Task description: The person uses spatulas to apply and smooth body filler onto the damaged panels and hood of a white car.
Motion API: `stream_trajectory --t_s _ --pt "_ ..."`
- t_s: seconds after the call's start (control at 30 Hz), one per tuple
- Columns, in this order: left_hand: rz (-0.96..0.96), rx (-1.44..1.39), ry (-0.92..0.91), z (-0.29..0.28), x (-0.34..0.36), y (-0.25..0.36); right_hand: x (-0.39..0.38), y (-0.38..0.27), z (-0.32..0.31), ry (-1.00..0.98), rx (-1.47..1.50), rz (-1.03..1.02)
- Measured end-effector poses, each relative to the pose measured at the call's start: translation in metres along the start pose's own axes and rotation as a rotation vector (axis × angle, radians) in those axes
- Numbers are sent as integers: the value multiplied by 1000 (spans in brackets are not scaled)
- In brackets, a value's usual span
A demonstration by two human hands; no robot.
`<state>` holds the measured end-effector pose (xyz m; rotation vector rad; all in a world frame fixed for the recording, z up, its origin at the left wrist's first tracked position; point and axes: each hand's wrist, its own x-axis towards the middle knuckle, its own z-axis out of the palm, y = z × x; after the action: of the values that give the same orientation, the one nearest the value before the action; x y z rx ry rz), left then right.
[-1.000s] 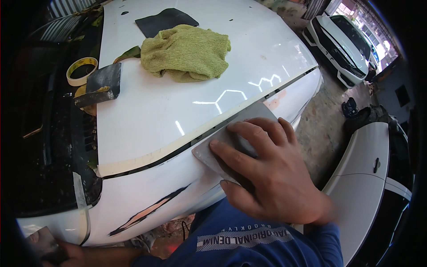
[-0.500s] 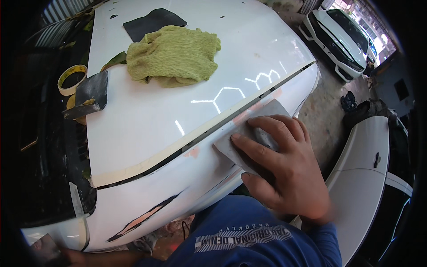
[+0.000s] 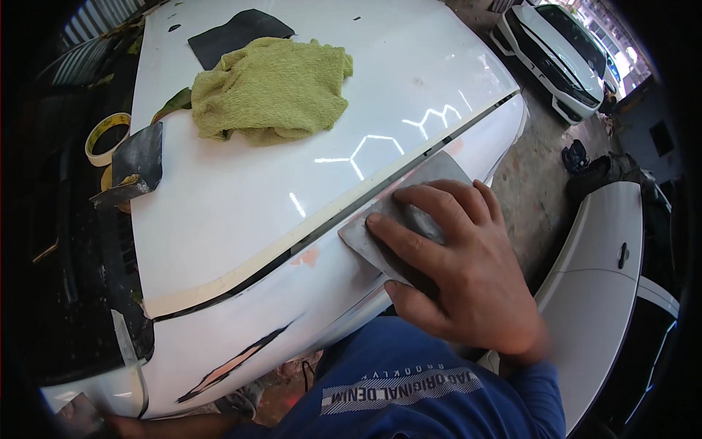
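My right hand (image 3: 461, 263) presses a grey sheet of sandpaper (image 3: 358, 234) against the white front fender (image 3: 256, 322) of a car, beside the gap along the hood. Its fingers are bent over the sheet, with thumb and fingertips gripping it. Pinkish filler patches (image 3: 307, 257) show on the fender near the sheet. Lower down runs a long dark-edged scrape (image 3: 232, 366) with a pink middle. At the dim lower left rim, my left hand (image 3: 99, 426) is beside a small greyish flat piece (image 3: 77, 411); its fingers cannot be made out.
On the white hood (image 3: 248, 212) lie a green cloth (image 3: 274, 91), a black sheet (image 3: 238, 36) and a folded dark sandpaper piece (image 3: 142, 164). A tape roll (image 3: 108, 139) rests by the windshield. Masking tape (image 3: 219, 287) edges the hood. White cars (image 3: 552, 55) stand right.
My right hand and the sandpaper have shifted slightly left and up toward the hood gap. The whole view has moved a little too. My left hand stays at the lower left rim.
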<state>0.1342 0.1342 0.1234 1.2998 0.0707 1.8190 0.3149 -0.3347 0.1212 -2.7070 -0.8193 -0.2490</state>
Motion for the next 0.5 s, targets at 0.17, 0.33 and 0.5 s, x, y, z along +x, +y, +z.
stream_trajectory --t_s 0.17,0.33,0.5 --pt "-35 61 62 -10 0 -9 2 -1 -3 -26 28 -35" --pt "-14 33 38 9 -16 -4 5 2 3 30 38 -27" --pt "-18 23 35 11 -19 -2 4 2 2 3 8 -39"
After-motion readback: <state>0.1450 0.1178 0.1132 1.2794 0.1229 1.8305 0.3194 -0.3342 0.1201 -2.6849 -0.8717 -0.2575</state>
